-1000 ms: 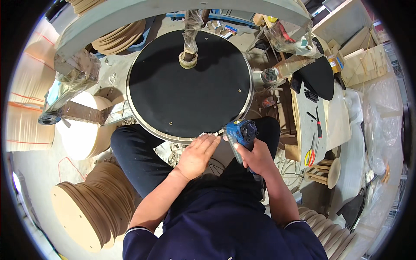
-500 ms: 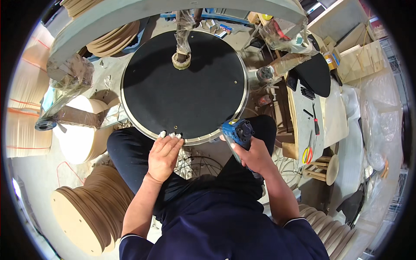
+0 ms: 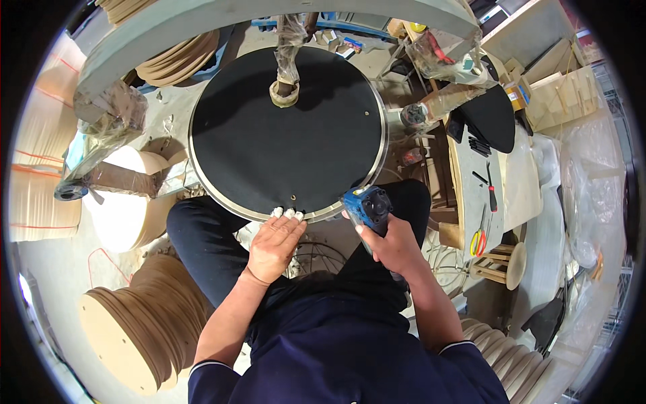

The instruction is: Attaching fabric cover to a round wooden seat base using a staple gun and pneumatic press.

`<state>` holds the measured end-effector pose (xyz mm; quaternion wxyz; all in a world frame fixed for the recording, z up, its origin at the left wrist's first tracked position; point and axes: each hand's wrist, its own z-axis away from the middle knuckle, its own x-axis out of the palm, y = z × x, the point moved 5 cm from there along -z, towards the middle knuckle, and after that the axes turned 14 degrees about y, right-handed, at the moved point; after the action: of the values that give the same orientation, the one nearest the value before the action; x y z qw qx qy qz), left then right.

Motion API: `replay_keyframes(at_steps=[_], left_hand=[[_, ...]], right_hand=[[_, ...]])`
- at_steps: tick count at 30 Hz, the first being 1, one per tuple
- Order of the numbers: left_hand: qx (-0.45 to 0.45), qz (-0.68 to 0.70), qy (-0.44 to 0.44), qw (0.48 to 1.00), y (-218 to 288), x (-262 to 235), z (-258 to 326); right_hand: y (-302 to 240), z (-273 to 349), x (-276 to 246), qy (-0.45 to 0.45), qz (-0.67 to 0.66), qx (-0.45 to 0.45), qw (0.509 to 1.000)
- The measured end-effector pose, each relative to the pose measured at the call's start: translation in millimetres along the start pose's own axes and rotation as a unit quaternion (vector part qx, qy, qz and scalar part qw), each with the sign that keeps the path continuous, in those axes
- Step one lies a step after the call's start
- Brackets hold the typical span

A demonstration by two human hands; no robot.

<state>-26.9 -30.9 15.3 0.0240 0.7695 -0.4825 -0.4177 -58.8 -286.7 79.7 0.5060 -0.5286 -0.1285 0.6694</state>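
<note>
Fingertips (image 3: pixel 286 213) of left hand (image 3: pixel 274 246) press the near rim of the black disc (image 3: pixel 289 131), centre frame; right hand (image 3: pixel 393 246) is clenched around the blue driver (image 3: pixel 367 207) just right of it. Best keep the rim pinned and driver square over the edge hole (image 3: pixel 294 198).

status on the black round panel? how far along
Done: the black disc sits in its metal rim, pressed by a wrapped clamp foot. In hand: left hand fingertips on the near edge by a small hole; right hand grips a blue power tool beside the rim. Left: that hole looks unfilled; others unclear.
</note>
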Motion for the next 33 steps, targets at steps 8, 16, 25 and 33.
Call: replay_keyframes(at_steps=[8,16,25,33], left_hand=[[0.013,0.043,-0.007,0.999,12.0,17.3,-2.6],[0.020,0.070,0.000,0.997,25.5,36.2,-11.9],[0.007,0.043,0.024,0.999,7.3,5.3,-23.8],[0.018,-0.078,-0.014,0.997,-35.1,-33.2,-32.5]], right_hand=[[-5.6,3.5,3.5,-0.026,-0.001,0.017,1.000],[-3.9,1.8,2.8,-0.017,-0.002,0.009,1.000],[1.5,-0.4,-14.7,0.044,-0.011,-0.002,0.999],[16.8,5.8,-8.9,0.024,-0.053,0.017,0.998]])
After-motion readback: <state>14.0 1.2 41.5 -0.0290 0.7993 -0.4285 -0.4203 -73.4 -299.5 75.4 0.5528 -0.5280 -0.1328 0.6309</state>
